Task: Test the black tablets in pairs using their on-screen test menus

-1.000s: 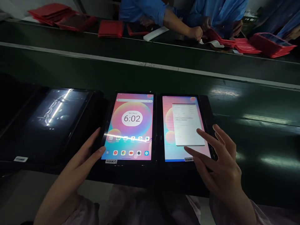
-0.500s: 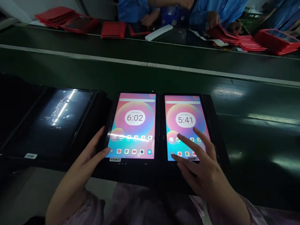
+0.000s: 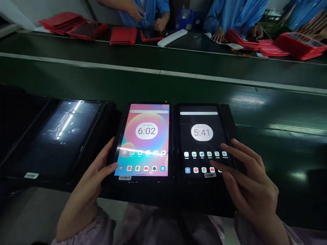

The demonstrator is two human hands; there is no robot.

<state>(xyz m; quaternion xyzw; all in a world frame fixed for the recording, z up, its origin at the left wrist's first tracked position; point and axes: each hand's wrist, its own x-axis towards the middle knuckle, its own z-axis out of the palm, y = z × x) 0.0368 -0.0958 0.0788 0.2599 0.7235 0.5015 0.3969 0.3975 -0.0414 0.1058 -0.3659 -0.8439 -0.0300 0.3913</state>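
Note:
Two tablets with lit screens lie side by side in front of me. The left tablet (image 3: pixel 144 143) shows a pink and blue home screen reading 6:02. My left hand (image 3: pixel 99 170) grips its left edge, thumb on the lower left corner and the other fingers along the side. On the right tablet (image 3: pixel 200 146), icons and the time 5:41 stand on a dark background. My right hand (image 3: pixel 251 180) is open, its spread fingers over the lower right part of that screen; whether a fingertip touches the glass I cannot tell. Small barcode labels sit at both lower edges.
A dark-screened tablet (image 3: pixel 58 136) lies at left beside more black items. Beyond the green worktop's pale strip (image 3: pixel 102 65) are red cases (image 3: pixel 123 35), a white bar (image 3: pixel 172 37) and a blue bin (image 3: pixel 184 22). Co-workers in blue sleeves handle red cases there.
My right hand has moved right, off the middle of the right tablet's screen. That screen's background has turned from colourful to dark. My left hand stays on the left tablet.

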